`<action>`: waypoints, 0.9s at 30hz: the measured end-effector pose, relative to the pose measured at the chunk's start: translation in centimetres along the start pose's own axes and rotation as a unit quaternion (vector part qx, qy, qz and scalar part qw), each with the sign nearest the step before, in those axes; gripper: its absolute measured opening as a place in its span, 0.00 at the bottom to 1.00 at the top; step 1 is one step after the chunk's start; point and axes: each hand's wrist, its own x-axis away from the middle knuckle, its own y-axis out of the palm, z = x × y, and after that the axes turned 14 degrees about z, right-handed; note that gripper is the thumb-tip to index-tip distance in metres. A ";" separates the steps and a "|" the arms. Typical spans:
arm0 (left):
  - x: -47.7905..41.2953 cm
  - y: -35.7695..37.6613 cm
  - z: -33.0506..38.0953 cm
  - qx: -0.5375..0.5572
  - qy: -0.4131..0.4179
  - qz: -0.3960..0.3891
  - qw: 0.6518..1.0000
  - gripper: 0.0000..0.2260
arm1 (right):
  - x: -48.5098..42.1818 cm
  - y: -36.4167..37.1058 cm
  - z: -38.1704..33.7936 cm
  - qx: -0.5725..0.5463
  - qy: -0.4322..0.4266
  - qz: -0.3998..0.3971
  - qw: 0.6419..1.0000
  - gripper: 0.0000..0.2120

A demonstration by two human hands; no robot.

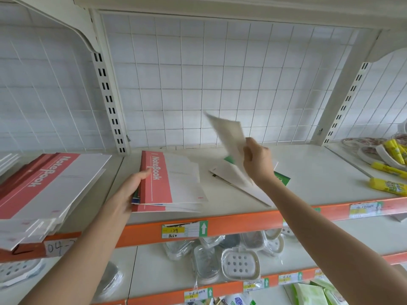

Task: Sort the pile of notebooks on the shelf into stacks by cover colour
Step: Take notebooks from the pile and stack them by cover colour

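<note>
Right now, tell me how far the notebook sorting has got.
Done: a red stack sits on the left. In hand: the left hand grips a red-topped pile with blue and green edges showing underneath, and the right hand holds up a blurred notebook. Left: that mixed pile, plus a pale book and a green book lying loose by the right wrist.

We see the left hand (132, 186) gripping the spine edge of a stack of notebooks (158, 179), thumb on its red-and-white top cover. The stack lies flat on the shelf (319, 172). The right hand (257, 160) pinches a pale notebook (229, 133), held tilted above the shelf and blurred. Beneath it a white notebook (237, 181) lies partly over a green notebook (283, 178). A second stack (50, 183), red-and-white on top, occupies the left bay. Yellow glue sticks (387, 186) lie at far right. Wrapped soap dishes (240, 264) sit on the level below.
</note>
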 end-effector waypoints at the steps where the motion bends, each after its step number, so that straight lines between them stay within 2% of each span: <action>1: 0.1 0.1 0.1 -0.001 0.000 -0.010 1.000 0.16 | 0.5 0.2 -0.4 -0.036 -0.050 -0.016 0.998 0.13; 3: -0.1 0.4 0.0 0.007 0.002 -0.023 1.000 0.16 | 1.9 0.8 -1.2 -0.106 -0.129 -0.091 0.982 0.15; 5: -0.2 0.5 -0.1 0.020 0.007 -0.032 0.999 0.18 | 3.1 1.6 -1.7 -0.174 -0.198 -0.178 0.948 0.14; 6: -0.3 0.4 -0.2 0.024 -0.002 -0.041 0.999 0.19 | 3.5 1.9 -1.7 -0.192 -0.224 -0.214 0.931 0.17; 8: -0.2 0.1 -0.2 0.008 -0.019 -0.051 0.998 0.20 | 3.9 2.4 -1.2 -0.196 -0.266 -0.266 0.906 0.19; 10: -0.2 -0.3 -0.1 -0.023 -0.007 -0.043 0.999 0.15 | 3.8 2.5 -0.5 -0.172 -0.277 -0.276 0.904 0.13; 12: -0.1 -0.3 0.2 -0.058 0.008 -0.026 0.998 0.11 | 3.2 2.5 0.2 -0.096 -0.218 -0.290 0.927 0.14; 14: 0.1 -0.3 0.3 -0.078 0.014 -0.016 0.997 0.09 | 2.5 2.1 1.1 0.074 -0.116 -0.338 0.931 0.17; 16: 0.0 -0.4 0.1 -0.073 0.010 -0.002 0.997 0.06 | 2.1 1.8 2.8 0.258 0.007 -0.398 0.880 0.22; 18: -0.4 -0.4 -0.3 -0.065 0.004 0.019 0.998 0.05 | 2.0 1.5 4.1 0.316 0.076 -0.437 0.839 0.25; 20: -0.4 -0.4 -0.4 -0.057 0.008 0.027 0.998 0.05 | 2.1 1.6 4.6 0.324 0.064 -0.450 0.830 0.25; 23: -0.3 -0.2 -0.2 -0.044 0.008 0.028 0.999 0.06 | 1.9 1.7 4.1 0.337 -0.011 -0.463 0.820 0.21; 27: -0.1 -0.2 -0.3 -0.052 0.005 0.022 0.998 0.04 | 1.3 1.2 4.4 0.332 -0.023 -0.494 0.803 0.23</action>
